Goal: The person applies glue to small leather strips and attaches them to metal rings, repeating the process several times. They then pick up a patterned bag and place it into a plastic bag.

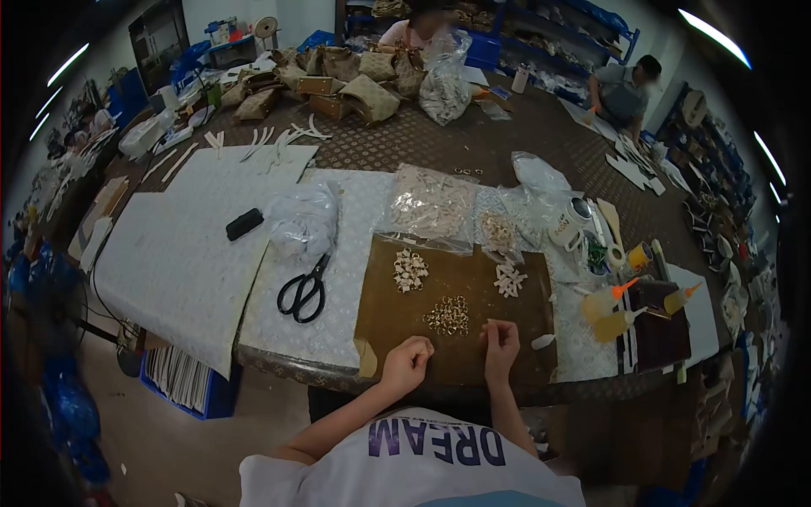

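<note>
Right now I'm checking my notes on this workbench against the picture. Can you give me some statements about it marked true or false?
1. The scissors lie left of the brown mat. True.
2. The left hand and right hand are over the near part of the mat. True.
3. The pile of gold rings sits on the white sheet. False: it lies on the brown mat, just beyond the hands.
4. The squeeze bottles lie left of the scissors. False: they lie right of the mat.
</note>
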{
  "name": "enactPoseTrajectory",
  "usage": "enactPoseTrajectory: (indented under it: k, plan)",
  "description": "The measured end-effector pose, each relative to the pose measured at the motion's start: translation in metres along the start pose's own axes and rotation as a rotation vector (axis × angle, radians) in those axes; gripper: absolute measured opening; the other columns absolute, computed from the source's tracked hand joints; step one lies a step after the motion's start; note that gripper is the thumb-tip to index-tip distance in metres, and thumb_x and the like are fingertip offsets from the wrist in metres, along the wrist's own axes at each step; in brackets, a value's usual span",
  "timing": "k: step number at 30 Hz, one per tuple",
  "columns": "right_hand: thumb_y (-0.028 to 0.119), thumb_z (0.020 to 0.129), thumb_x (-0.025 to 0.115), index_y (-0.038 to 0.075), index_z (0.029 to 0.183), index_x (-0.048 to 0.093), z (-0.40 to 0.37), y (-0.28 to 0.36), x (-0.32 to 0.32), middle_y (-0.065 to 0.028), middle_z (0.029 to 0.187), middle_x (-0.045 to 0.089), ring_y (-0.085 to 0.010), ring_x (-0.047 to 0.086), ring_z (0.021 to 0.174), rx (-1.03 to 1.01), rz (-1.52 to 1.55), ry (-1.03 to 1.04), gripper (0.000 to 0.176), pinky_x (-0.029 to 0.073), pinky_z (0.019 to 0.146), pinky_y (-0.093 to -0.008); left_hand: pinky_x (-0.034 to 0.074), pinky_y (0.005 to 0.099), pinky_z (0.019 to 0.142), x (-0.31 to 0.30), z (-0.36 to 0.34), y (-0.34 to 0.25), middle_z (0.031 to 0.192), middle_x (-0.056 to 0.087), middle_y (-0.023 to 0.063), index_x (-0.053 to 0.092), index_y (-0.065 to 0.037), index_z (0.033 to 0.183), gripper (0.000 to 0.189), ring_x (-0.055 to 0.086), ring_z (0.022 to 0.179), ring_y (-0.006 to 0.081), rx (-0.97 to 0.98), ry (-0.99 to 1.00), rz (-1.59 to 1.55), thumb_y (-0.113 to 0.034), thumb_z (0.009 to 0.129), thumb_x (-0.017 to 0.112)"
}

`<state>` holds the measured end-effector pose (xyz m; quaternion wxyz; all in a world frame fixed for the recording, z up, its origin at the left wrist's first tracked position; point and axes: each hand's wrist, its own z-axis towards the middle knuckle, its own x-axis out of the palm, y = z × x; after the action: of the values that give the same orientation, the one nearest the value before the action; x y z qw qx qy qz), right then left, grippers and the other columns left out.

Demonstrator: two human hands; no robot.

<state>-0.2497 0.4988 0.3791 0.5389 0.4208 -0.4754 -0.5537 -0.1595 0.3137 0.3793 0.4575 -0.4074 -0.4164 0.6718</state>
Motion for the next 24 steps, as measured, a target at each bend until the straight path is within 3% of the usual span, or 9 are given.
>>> enactPoseTrajectory:
  k: [4,12,15,19,21,23,24]
  plan:
    - [0.007,0.090,0.058,0.002,0.091,0.058,-0.004,-0.003,-0.003,-0.0010,0.078,0.058,-0.0064,0.052,0.069,0.052,0.037,-0.066,0.005,0.044,0.064,-0.0209,0.046,0.0304,0.062,0.001,-0.002,0.002,0.085,0.059,0.0114,0.041,-0.001,0.069,0.015,0.058,0.072,0.0271,0.000,0.007,0.039,0.010,0.072,0.052]
    - [0.004,0.090,0.054,0.002,0.089,0.058,-0.003,0.000,0.000,-0.0008,0.076,0.054,-0.0070,0.048,0.068,0.044,0.084,0.085,0.005,0.041,0.064,-0.0218,0.044,0.0302,0.061,0.003,-0.001,0.003,0.084,0.058,0.0113,0.037,-0.001,0.067,0.019,0.057,0.071,0.0280,-0.026,-0.011,0.029,0.010,0.070,0.052]
    - [0.003,0.089,0.050,0.002,0.087,0.058,-0.002,-0.003,-0.009,-0.0003,0.073,0.053,-0.0071,0.045,0.066,0.028,0.157,0.169,0.008,0.040,0.063,-0.0225,0.039,0.0244,0.062,0.001,0.000,0.009,0.080,0.053,0.0093,0.031,-0.003,0.065,0.026,0.047,0.067,0.0178,-0.041,0.023,-0.093,0.014,0.072,0.048]
    - [0.004,0.090,0.049,0.000,0.090,0.060,-0.023,0.006,-0.005,-0.0008,0.072,0.054,-0.0079,0.047,0.065,0.163,0.223,0.238,0.012,0.041,0.063,-0.0222,0.037,0.0248,0.061,0.000,0.001,0.011,0.075,0.050,0.0087,0.029,-0.004,0.065,0.027,0.044,0.067,0.0168,-0.055,-0.038,-0.210,0.017,0.069,0.046]
    - [0.004,0.090,0.053,-0.001,0.099,0.062,-0.036,0.014,0.001,-0.0023,0.076,0.058,-0.0085,0.056,0.071,0.258,0.177,0.318,0.013,0.045,0.065,-0.0213,0.037,0.0247,0.062,0.000,0.000,0.020,0.075,0.050,0.0075,0.029,-0.004,0.065,0.030,0.044,0.069,0.0151,-0.031,-0.057,-0.294,0.015,0.074,0.049]
    - [0.005,0.090,0.056,-0.002,0.104,0.062,-0.045,0.033,0.013,-0.0039,0.081,0.062,-0.0098,0.059,0.078,0.379,0.063,0.349,0.016,0.047,0.069,-0.0218,0.040,0.0227,0.065,0.002,0.000,0.015,0.080,0.056,0.0065,0.033,-0.005,0.067,0.031,0.048,0.070,0.0111,-0.103,-0.125,-0.247,0.010,0.081,0.055]
    - [0.005,0.089,0.058,-0.002,0.103,0.062,-0.049,0.033,0.014,-0.0041,0.085,0.062,-0.0099,0.060,0.080,0.383,0.049,0.388,0.016,0.047,0.070,-0.0217,0.042,0.0217,0.067,0.000,0.003,0.000,0.083,0.059,0.0061,0.038,-0.005,0.071,0.026,0.051,0.072,0.0095,-0.297,-0.125,-0.367,0.006,0.083,0.058]
